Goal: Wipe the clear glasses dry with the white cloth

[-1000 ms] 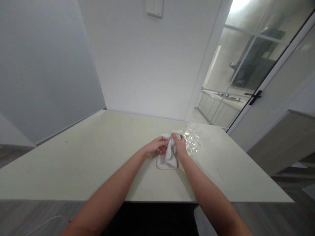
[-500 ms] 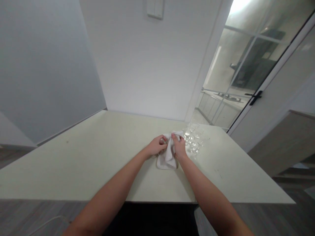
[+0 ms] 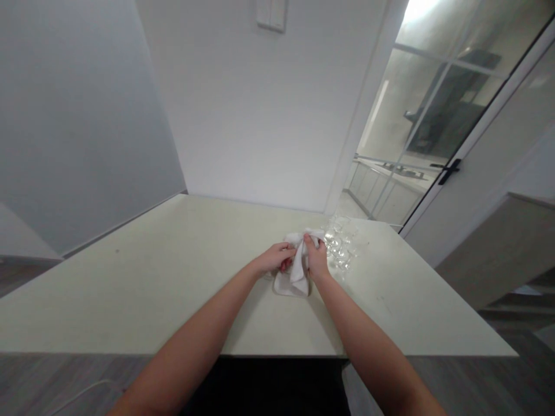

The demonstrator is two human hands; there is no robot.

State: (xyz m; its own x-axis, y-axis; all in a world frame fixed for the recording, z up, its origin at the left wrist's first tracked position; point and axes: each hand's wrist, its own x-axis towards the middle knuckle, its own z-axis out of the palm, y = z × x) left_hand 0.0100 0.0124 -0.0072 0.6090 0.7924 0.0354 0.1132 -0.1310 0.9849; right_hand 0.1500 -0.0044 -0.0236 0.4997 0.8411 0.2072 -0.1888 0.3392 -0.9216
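Note:
A white cloth (image 3: 291, 285) hangs in folds between my two hands, its lower edge spread close to the tabletop. My right hand (image 3: 318, 259) is closed on the upper part of the cloth, with the thumb on top. On the cloth's left side my left hand (image 3: 276, 258) is curled with its fingers bent. Part of a clear glass (image 3: 268, 276) shows below that hand; the rest is hidden by the fingers and cloth. Several clear stemmed glasses (image 3: 340, 242) stand close together just right of my right hand, their outlines blurred.
The pale table (image 3: 130, 289) reaches back to a white wall (image 3: 260, 127). A white switch plate (image 3: 271, 14) is fixed on that wall. At the right is a glazed door (image 3: 416, 127) with a black handle (image 3: 449, 171). A cable (image 3: 82, 393) lies on the floor at lower left.
The fingers of my left hand have shifted and curl in nearer the cloth. My right hand keeps its hold on the cloth. The view has moved very slightly.

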